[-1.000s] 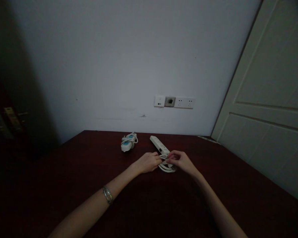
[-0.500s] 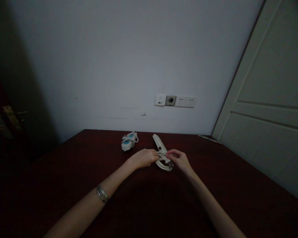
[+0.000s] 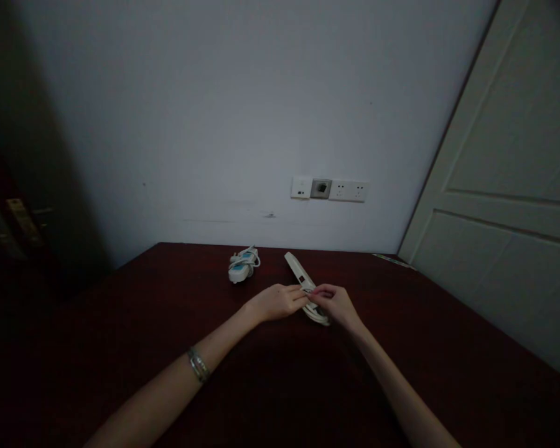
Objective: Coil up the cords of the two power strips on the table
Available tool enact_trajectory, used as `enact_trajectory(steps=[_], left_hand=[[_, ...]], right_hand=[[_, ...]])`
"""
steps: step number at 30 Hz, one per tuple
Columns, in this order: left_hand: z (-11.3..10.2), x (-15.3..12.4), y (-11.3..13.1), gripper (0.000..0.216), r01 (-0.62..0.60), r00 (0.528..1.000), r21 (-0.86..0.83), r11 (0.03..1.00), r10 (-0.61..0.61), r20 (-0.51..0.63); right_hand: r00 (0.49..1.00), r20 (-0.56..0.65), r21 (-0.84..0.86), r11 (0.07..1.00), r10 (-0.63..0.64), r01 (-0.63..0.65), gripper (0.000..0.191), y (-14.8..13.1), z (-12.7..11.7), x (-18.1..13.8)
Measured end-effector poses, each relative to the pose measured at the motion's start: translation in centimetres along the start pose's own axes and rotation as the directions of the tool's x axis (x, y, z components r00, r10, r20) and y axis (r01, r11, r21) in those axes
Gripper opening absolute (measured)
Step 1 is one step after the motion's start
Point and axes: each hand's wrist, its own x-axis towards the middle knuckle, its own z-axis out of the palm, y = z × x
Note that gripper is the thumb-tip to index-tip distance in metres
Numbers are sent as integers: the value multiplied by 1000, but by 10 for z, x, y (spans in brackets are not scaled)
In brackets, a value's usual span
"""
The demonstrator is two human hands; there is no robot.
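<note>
Since half a second ago the two hands have drawn closer together, and the white power strip (image 3: pixel 297 271) has swung a little, its far end now pointing up and left toward the wall. The left hand (image 3: pixel 276 302) has its fingers closed on the near end of the strip, and the right hand (image 3: pixel 336 304) pinches the bundled white cord (image 3: pixel 321 316) just beside it — the fingertips of both hands nearly touch. The strip lies on the dark red worktop (image 3: pixel 401 348), about midway across and toward its far edge.

Near it, to the left and a little farther back, sits a second, smaller power strip (image 3: pixel 242 264) with blue on its face and its cord wound around it; it lies apart from both hands. On the wall above are wall sockets (image 3: pixel 330 189) in a row. A pale door (image 3: pixel 508 205) stands at the right, and a metal bracelet (image 3: pixel 198 364) circles the left forearm.

The room is dim. Most of the cord is hidden under the right hand, so how it is looped cannot be made out — nor can the plug. The dark area at the far left shows only faint metal fittings.
</note>
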Motion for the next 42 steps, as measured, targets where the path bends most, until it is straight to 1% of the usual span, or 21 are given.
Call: enact_trajectory(steps=[3, 6, 11, 14, 16, 18, 20, 22, 23, 25, 29, 32, 34, 35, 36, 37, 38, 39, 40, 41, 42], left_hand=[[-1, 0, -1, 28, 27, 1000, -38, 999, -26, 10], [-1, 0, -1, 35, 70, 997, -91, 993, -68, 28], [2, -2, -5, 35, 204, 978, -229, 952, -206, 14], [0, -3, -9, 32, 259, 963, -311, 915, -270, 8], [-2, -4, -11, 29, 282, 957, -328, 902, -288, 32], [-4, -4, -13, 25, 307, 951, -325, 895, -305, 56], [-5, -4, -13, 23, 323, 945, -315, 892, -321, 59], [-7, -3, -13, 23, 331, 941, -310, 891, -335, 42], [-8, -2, -13, 23, 334, 939, -312, 890, -341, 32], [-10, -2, -13, 23, 342, 935, -330, 880, -354, 24], [-11, -2, -14, 26, 363, 919, -436, 824, -395, 19], [-8, -3, -18, 42, 371, 889, -553, 746, -458, -23], [-3, -4, -22, 57, 450, 827, -620, 643, -562, 18], [0, -4, -23, 59, 522, 773, -647, 556, -629, 82], [5, -4, -23, 57, 598, 701, -671, 439, -691, 173], [10, -3, -22, 52, 664, 620, -688, 294, -730, 287], [15, -2, -20, 47, 706, 546, -695, 135, -729, 413], [21, -1, -17, 42, 720, 493, -694, -22, -687, 533], [26, 1, -13, 37, 708, 471, -688, -162, -618, 630], [30, 3, -9, 30, 682, 472, -678, -275, -542, 695], [33, 5, -6, 23, 652, 484, -667, -361, -478, 733]], right_hand=[[1000, 14, -20, 1000, -21, 22, 37, -2, 0, -2], [996, 63, -57, 996, -63, 67, 38, -6, -1, -4], [980, 153, -173, 972, -130, 156, 46, -14, -6, -7], [955, 255, -227, 951, -149, 209, 49, -21, -12, -11], [928, 336, -250, 935, -162, 253, 48, -25, -15, -14], [901, 393, -276, 911, -184, 307, 53, -26, -15, -17], [876, 440, -328, 873, -197, 361, 47, -26, -12, -20], [860, 471, -371, 840, -197, 396, 31, -24, -7, -21], [857, 476, -379, 833, -197, 402, 26, -23, -6, -22], [865, 454, -372, 837, -212, 401, 23, -21, -3, -21], [900, 365, -362, 853, -240, 375, 30, -18, -6, -17], [917, 306, -310, 884, -257, 351, 35, -16, -9, -14], [930, 253, -249, 910, -268, 331, 37, -16, -11, -11], [938, 220, -215, 925, -268, 314, 39, -16, -12, -10], [947, 185, -176, 940, -261, 293, 40, -16, -13, -9], [957, 156, -133, 954, -246, 267, 41, -15, -14, -9], [965, 133, -82, 968, -226, 238, 41, -14, -15, -8], [972, 117, -31, 978, -201, 206, 41, -13, -16, -7], [978, 108, 15, 984, -179, 178, 41, -11, -18, -6], [982, 105, 50, 987, -159, 154, 40, -9, -19, -5], [984, 106, 73, 988, -143, 136, 39, -6, -20, -4]])
